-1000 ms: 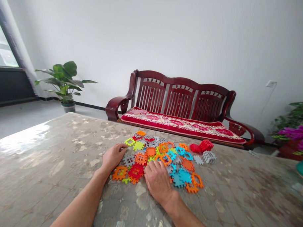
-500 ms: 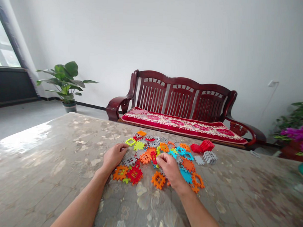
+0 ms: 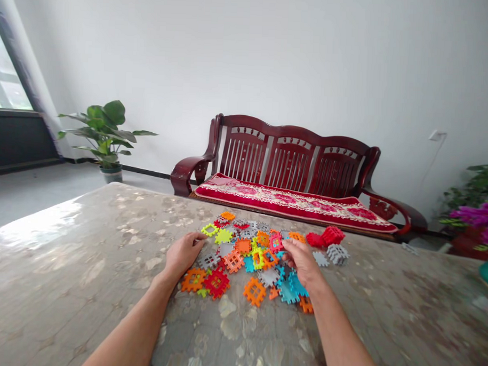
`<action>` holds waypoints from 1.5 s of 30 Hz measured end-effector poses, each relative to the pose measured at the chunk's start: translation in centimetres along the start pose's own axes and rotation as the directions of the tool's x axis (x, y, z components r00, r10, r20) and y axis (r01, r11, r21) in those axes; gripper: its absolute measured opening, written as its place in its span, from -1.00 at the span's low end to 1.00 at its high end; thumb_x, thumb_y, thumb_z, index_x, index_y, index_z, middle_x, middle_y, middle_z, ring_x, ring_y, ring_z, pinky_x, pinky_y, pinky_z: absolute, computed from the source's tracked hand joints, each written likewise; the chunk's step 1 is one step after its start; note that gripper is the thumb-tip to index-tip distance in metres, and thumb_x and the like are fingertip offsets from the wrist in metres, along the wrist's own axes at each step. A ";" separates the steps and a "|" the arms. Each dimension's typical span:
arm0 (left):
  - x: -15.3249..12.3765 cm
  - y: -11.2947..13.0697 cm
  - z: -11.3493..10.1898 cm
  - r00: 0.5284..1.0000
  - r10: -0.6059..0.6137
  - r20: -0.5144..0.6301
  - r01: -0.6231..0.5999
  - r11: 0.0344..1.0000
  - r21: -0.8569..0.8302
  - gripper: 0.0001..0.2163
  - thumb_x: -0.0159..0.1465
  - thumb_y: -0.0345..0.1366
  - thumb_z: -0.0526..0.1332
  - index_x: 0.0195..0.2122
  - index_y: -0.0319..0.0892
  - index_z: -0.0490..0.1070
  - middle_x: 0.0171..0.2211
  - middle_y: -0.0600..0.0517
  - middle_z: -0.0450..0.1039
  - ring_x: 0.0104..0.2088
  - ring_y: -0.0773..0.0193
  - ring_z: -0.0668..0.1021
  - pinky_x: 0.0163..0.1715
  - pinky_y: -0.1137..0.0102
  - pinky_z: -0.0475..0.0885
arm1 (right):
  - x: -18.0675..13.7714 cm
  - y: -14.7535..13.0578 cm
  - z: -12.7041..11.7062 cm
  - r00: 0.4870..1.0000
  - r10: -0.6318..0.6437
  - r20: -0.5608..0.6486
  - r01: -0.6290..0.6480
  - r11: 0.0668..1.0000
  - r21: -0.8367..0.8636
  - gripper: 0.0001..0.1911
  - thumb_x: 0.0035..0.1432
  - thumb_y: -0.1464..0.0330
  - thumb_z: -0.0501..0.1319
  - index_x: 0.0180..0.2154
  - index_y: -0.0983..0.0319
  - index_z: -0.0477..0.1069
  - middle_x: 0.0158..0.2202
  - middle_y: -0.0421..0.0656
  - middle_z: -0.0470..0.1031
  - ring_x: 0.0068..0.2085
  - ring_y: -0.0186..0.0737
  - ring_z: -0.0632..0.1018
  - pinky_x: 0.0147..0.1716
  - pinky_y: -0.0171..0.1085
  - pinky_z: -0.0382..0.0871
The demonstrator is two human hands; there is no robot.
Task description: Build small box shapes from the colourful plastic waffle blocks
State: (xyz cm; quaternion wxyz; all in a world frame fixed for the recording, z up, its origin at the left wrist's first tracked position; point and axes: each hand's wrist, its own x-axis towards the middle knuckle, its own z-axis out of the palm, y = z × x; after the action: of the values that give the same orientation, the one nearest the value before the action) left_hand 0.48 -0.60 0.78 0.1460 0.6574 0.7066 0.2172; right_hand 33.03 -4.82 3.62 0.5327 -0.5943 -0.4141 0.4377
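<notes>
A heap of flat plastic interlocking tiles with notched edges lies on the table, in orange, red, grey, blue and yellow-green. Between the thumb and fingers of my right hand (image 3: pixel 303 259) is a red interlocking tile (image 3: pixel 276 242) with a window-like grid, raised at the heap's right side. My left hand (image 3: pixel 183 251) rests on the table at the heap's left edge, thumb apart from its loosely bent fingers, with nothing seen in it. Nearest to it are a yellow-green frame tile (image 3: pixel 209 229) and a grey grid tile (image 3: pixel 210 261). My right hand hides some tiles beneath it.
Right of the heap are a red stack of tiles (image 3: pixel 332 236) and a grey stack (image 3: pixel 338 253). A patterned cloth covers the table (image 3: pixel 84 284). Behind it stands a wooden bench (image 3: pixel 291 158), with a potted plant (image 3: pixel 110 130) to the left and purple flowers (image 3: pixel 479 215) at right.
My right hand has moved right and a little away with the red tile, uncovering tiles in the middle of the heap. My left hand has stayed in place.
</notes>
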 end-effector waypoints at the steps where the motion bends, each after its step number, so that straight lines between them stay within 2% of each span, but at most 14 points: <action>1: 0.0 0.0 0.0 1.000 0.003 -0.001 -0.003 1.000 -0.003 -0.69 0.26 -0.19 0.05 -0.09 0.03 0.54 -0.09 0.10 0.60 -0.14 0.22 0.59 -0.27 0.44 0.33 | 0.4 0.3 -0.4 0.999 -0.035 -0.032 0.033 0.998 -0.047 -0.65 -0.19 0.09 0.31 -0.43 0.21 0.43 -0.58 -0.26 0.43 -0.57 -0.32 0.40 -0.62 -0.36 0.12; 3: 0.0 -0.1 0.0 1.000 0.008 -0.004 -0.008 1.000 -0.005 -0.69 0.26 -0.19 0.04 -0.09 0.03 0.54 -0.09 0.10 0.59 -0.13 0.22 0.58 -0.26 0.44 0.33 | 1.3 1.2 -1.3 0.985 -0.142 -0.096 0.126 0.980 -0.153 -0.67 -0.15 0.10 0.27 -0.39 0.21 0.45 -0.53 -0.22 0.49 -0.52 -0.26 0.45 -0.54 -0.31 0.27; 6: 0.1 -0.1 0.0 1.000 0.010 -0.003 -0.010 1.000 0.003 -0.69 0.26 -0.20 0.04 -0.10 0.03 0.54 -0.07 0.09 0.59 -0.12 0.20 0.58 -0.26 0.43 0.33 | 2.4 2.4 -2.2 0.945 -0.285 -0.162 0.218 0.916 -0.337 -0.64 -0.08 0.11 0.20 -0.30 0.21 0.48 -0.36 -0.12 0.58 -0.33 -0.13 0.55 -0.33 -0.21 0.41; 8: 0.1 -0.1 0.0 1.000 0.011 -0.001 -0.011 1.000 0.006 -0.69 0.26 -0.19 0.04 -0.10 0.03 0.54 -0.07 0.10 0.59 -0.11 0.20 0.58 -0.26 0.44 0.33 | 2.7 2.9 -2.5 0.925 -0.337 -0.176 0.228 0.863 -0.452 -0.64 -0.02 0.14 0.16 -0.24 0.20 0.50 -0.25 -0.09 0.60 -0.21 -0.09 0.57 -0.20 -0.17 0.43; 10: 0.1 -0.1 0.0 1.000 0.011 -0.001 -0.011 1.000 0.007 -0.69 0.25 -0.19 0.05 -0.10 0.03 0.54 -0.07 0.10 0.59 -0.11 0.21 0.58 -0.26 0.45 0.33 | 2.6 3.1 -2.4 0.920 -0.355 -0.168 0.215 0.813 -0.541 -0.63 0.01 0.20 0.12 -0.17 0.19 0.50 -0.17 -0.09 0.60 -0.17 -0.10 0.57 -0.12 -0.15 0.42; 13: 0.0 0.0 0.0 1.000 0.010 -0.009 -0.010 1.000 0.009 -0.69 0.25 -0.19 0.05 -0.11 0.03 0.54 -0.09 0.10 0.60 -0.13 0.21 0.58 -0.27 0.45 0.34 | 2.0 2.8 -2.0 0.911 -0.392 -0.124 0.215 0.710 -0.671 -0.60 0.05 0.26 0.09 -0.07 0.16 0.48 -0.09 -0.11 0.57 -0.12 -0.10 0.56 -0.06 -0.13 0.40; 18: -0.1 0.1 -0.1 1.000 0.009 -0.020 -0.009 1.000 0.013 -0.69 0.25 -0.19 0.05 -0.12 0.03 0.55 -0.10 0.10 0.60 -0.15 0.20 0.59 -0.29 0.45 0.34 | 1.1 2.4 -1.0 0.853 -0.517 0.077 0.346 0.447 -0.825 -0.52 0.07 0.31 0.13 0.06 0.19 0.44 0.08 -0.08 0.48 0.12 -0.03 0.42 0.16 -0.07 0.23; 22: -0.1 0.0 0.0 1.000 0.011 -0.020 -0.010 1.000 0.016 -0.69 0.25 -0.19 0.04 -0.11 0.03 0.54 -0.10 0.09 0.60 -0.13 0.19 0.59 -0.27 0.44 0.35 | 1.1 2.6 -0.7 0.863 -0.487 0.137 0.342 0.363 -0.867 -0.45 0.10 0.25 0.17 0.14 0.21 0.36 0.12 -0.04 0.45 0.15 0.01 0.40 0.16 -0.04 0.21; 27: 0.0 -0.1 0.1 0.999 0.023 -0.027 -0.022 1.000 0.015 -0.69 0.25 -0.19 0.04 -0.11 0.03 0.55 -0.08 0.09 0.60 -0.13 0.19 0.59 -0.25 0.43 0.36 | 1.3 2.4 -0.7 0.911 -0.397 0.112 0.263 0.352 -0.898 -0.49 0.16 0.20 0.16 0.13 0.21 0.39 0.04 -0.04 0.52 0.07 -0.02 0.48 0.09 -0.10 0.29; 31: 0.0 -0.2 0.1 0.999 0.025 -0.029 -0.024 0.999 0.024 -0.69 0.25 -0.18 0.04 -0.12 0.04 0.55 -0.08 0.09 0.60 -0.12 0.19 0.58 -0.26 0.44 0.36 | 1.1 2.1 -0.6 0.916 -0.392 0.092 0.251 0.378 -0.891 -0.53 0.13 0.25 0.17 0.08 0.17 0.44 0.01 -0.09 0.55 0.03 -0.07 0.51 0.07 -0.14 0.30; 35: 0.1 -0.3 0.1 1.000 0.019 -0.019 -0.018 0.999 0.028 -0.69 0.26 -0.18 0.04 -0.11 0.05 0.55 -0.07 0.11 0.59 -0.12 0.20 0.58 -0.26 0.45 0.36 | 1.0 1.7 -0.9 0.908 -0.416 0.057 0.252 0.431 -0.866 -0.53 0.09 0.26 0.18 0.06 0.18 0.46 0.01 -0.08 0.55 0.03 -0.04 0.51 0.08 -0.12 0.32; 38: 0.1 -0.2 0.1 1.000 0.018 -0.021 -0.018 1.000 0.024 -0.70 0.26 -0.18 0.05 -0.12 0.05 0.55 -0.07 0.10 0.59 -0.12 0.20 0.59 -0.27 0.45 0.36 | 1.3 1.5 -1.9 0.901 -0.433 0.033 0.276 0.513 -0.813 -0.55 0.11 0.24 0.16 0.05 0.16 0.47 0.01 -0.08 0.55 0.04 -0.05 0.52 0.09 -0.10 0.32; 42: 0.0 -0.1 0.0 0.999 0.018 -0.028 -0.018 1.000 0.012 -0.70 0.26 -0.18 0.06 -0.11 0.03 0.55 -0.09 0.08 0.61 -0.14 0.20 0.59 -0.27 0.45 0.36 | 2.0 1.5 -3.6 0.918 -0.376 0.130 0.348 0.602 -0.719 -0.52 0.08 0.26 0.19 0.06 0.17 0.45 -0.01 -0.09 0.57 0.02 -0.11 0.55 0.08 -0.14 0.35; 45: 0.0 -0.1 0.0 1.000 0.018 -0.022 -0.018 1.000 0.017 -0.70 0.26 -0.18 0.06 -0.10 0.02 0.55 -0.09 0.08 0.61 -0.14 0.21 0.59 -0.27 0.45 0.36 | 2.3 1.9 -4.3 0.931 -0.327 0.163 0.338 0.604 -0.722 -0.51 0.02 0.30 0.23 0.05 0.15 0.47 -0.05 -0.11 0.59 -0.01 -0.12 0.56 0.05 -0.16 0.36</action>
State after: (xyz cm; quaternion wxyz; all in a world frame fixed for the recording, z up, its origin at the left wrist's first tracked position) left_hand 0.40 -0.60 0.68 0.1307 0.6625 0.7041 0.2196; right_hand 37.89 -3.93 1.81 0.3149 -0.6678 -0.6619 0.1296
